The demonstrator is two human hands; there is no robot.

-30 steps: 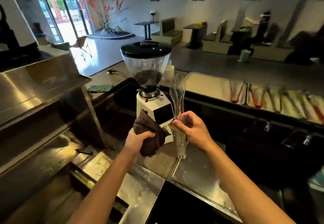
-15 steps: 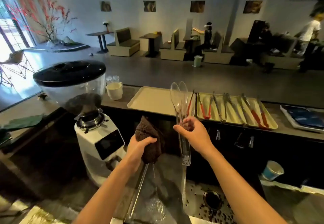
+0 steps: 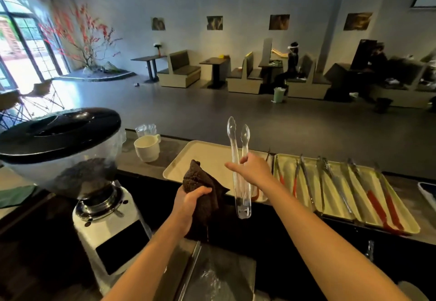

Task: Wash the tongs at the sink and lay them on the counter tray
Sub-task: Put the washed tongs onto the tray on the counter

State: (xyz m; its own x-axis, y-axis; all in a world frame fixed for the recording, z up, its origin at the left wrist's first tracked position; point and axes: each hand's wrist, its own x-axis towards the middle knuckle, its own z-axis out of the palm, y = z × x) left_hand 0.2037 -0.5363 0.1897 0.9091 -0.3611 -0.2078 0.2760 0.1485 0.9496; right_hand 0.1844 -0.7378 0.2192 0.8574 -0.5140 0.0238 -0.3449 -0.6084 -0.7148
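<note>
Since a second ago the view has swung from the coffee grinder [image 3: 70,159] side to face the tabletop [image 3: 169,157], and the left hand [image 3: 188,204] keeps its fingers curled around the brown cloth [image 3: 200,185]. The right hand [image 3: 252,171] has carried the clear tongs [image 3: 238,166] forward: thumb and fingers pinch them at mid-length, tips up, now over the near edge of the empty cream tray [image 3: 205,157]. I judge washing is finished and laying down comes next, left of the tray of other tongs [image 3: 342,187].
</note>
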